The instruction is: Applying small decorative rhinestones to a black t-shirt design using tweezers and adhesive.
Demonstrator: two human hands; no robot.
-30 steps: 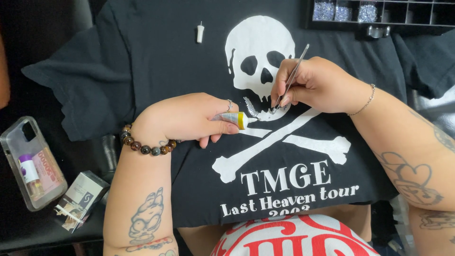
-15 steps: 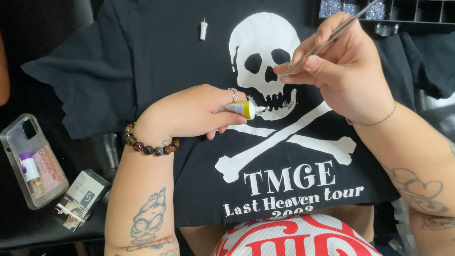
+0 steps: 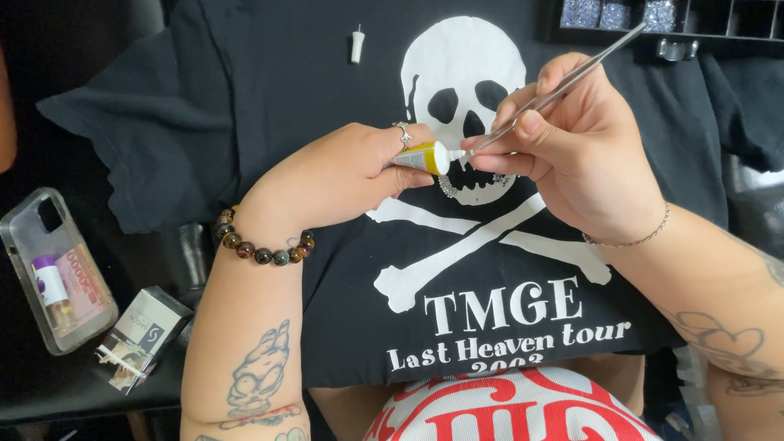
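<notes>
Above the skull print, both hands meet at the glue tube's nozzle.

Left hand (image 3: 343,175) is curled around a small yellow glue tube (image 3: 423,158), fingers pressed closed on it; the tube's long axis runs left-right, white nozzle pointing right toward the other hand. Right hand (image 3: 576,151) pinches thin metal tweezers (image 3: 555,90) between thumb and fingers; their long axis slants from upper right down to the left, tip touching the nozzle. Can't tell if anything sits in the tip. Just below the grip, a short row of shiny stones (image 3: 447,188) follows the skull's jaw on the black t-shirt (image 3: 245,106). White cap (image 3: 357,45) lies well up-left; the stone tray (image 3: 702,20) is up-right, nearer the right hand.
</notes>
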